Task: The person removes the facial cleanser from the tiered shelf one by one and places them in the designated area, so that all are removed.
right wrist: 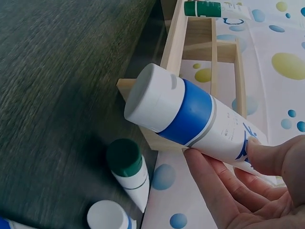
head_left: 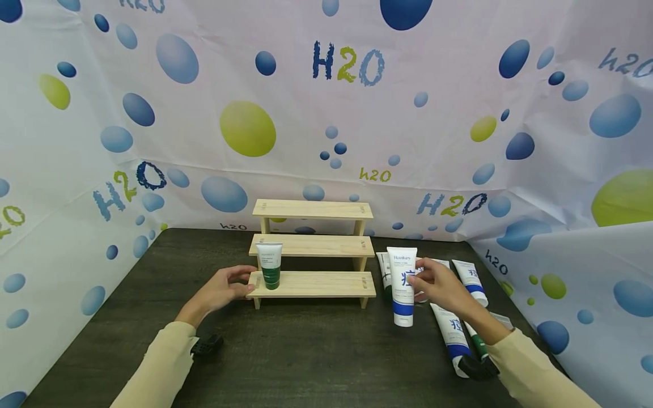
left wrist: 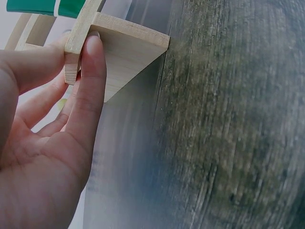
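At the left end of a three-step wooden rack (head_left: 321, 283), my left hand (head_left: 224, 290) pinches the edge of the lowest shelf between thumb and fingers; the left wrist view shows the board's end (left wrist: 128, 31) there. A small white tube with a green cap (head_left: 271, 272) stands cap down on that lowest shelf, close to this hand. To the right of the rack, my right hand (head_left: 437, 283) grips a white tube with a blue band (head_left: 403, 283) from its right side. The tube is upright, white cap (right wrist: 150, 95) downward, above the dark table.
More tubes lie on the table at the right: a blue-banded tube (head_left: 451, 334) near my right wrist, another (head_left: 470, 280) farther back, and green-capped ones (right wrist: 125, 160) among them. A white sheet with coloured dots (head_left: 326, 113) hangs behind and along both sides of the dark table (head_left: 306, 357).
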A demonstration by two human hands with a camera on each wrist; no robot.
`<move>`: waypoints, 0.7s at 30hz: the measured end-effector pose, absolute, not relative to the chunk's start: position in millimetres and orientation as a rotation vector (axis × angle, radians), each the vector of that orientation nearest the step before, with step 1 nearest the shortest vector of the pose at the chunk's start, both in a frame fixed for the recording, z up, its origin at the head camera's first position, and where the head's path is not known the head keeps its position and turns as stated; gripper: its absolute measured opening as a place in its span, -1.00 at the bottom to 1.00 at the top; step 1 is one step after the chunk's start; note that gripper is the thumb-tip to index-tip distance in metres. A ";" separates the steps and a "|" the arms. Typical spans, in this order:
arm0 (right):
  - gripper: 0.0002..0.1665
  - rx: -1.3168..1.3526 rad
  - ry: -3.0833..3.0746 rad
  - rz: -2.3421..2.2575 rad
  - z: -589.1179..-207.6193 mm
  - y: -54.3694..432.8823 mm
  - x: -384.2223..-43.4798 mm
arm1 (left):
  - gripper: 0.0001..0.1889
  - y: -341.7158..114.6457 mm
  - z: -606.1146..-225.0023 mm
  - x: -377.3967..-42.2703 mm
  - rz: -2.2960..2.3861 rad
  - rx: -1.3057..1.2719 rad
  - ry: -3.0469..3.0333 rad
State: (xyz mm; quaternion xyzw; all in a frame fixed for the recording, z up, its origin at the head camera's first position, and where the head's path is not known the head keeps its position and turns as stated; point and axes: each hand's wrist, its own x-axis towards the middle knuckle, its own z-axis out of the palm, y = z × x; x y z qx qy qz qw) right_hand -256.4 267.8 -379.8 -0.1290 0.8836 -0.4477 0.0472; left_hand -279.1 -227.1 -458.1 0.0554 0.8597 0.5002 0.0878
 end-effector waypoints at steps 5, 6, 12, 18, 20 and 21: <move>-0.43 -0.337 2.706 -1.309 -380.8 275.3 -252.6 | -0.37 -226.8 -458.5 -279.0 1.496 0.166 2.553; -0.42 -0.329 2.706 -1.297 -380.9 276.8 -252.0 | -0.37 -227.1 -458.6 -278.9 1.495 0.175 2.552; -0.44 -0.316 2.684 -1.264 -383.7 285.7 -249.1 | -0.37 -228.4 -458.3 -277.9 1.495 0.199 2.559; -0.53 -0.278 2.675 -1.241 -388.5 291.8 -245.9 | -0.37 -228.5 -458.1 -277.9 1.481 0.200 2.574; -0.51 -0.263 2.682 -1.220 -390.8 293.6 -244.4 | -0.37 -228.4 -457.8 -277.8 1.479 0.208 2.580; -0.51 -0.241 2.684 -1.212 -392.0 294.2 -243.5 | -0.37 -228.2 -457.4 -277.7 1.480 0.214 2.582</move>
